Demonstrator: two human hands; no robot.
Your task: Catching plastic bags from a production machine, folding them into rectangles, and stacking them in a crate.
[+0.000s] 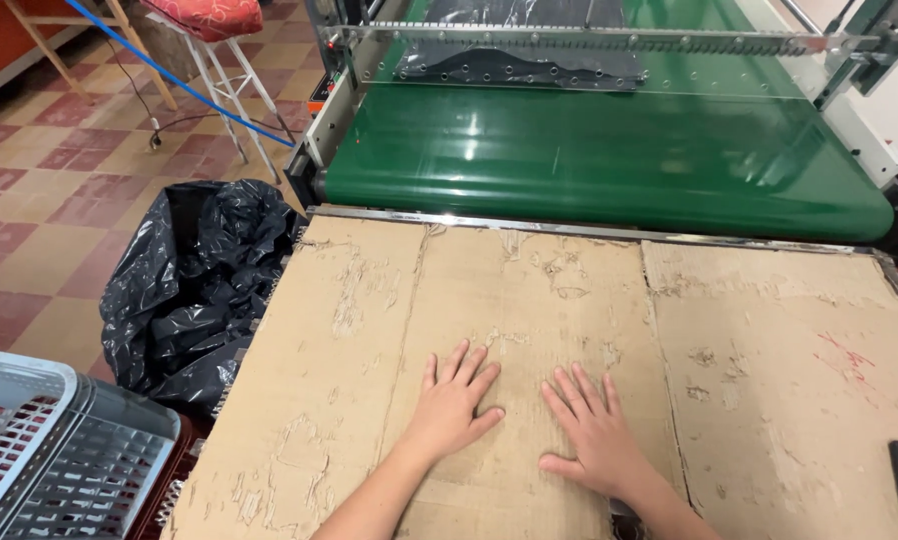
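Both hands, the left hand point(452, 402) and the right hand point(594, 432), lie flat on a sheet of brown cardboard point(529, 330). The cardboard is dull and rough — its top paper skin is torn and peeled in many spots. Behind it the green belt point(589, 160) looks smooth and very shiny, like wet rubber or plastic. A metal bar point(589, 40) with small teeth gleams silver. The black bag point(194, 285) is thin, crinkly plastic — shiny on its folds. The grey crate point(49, 450) is hard plastic with a grid of holes. The floor tiles point(59, 190) look dull and stony.
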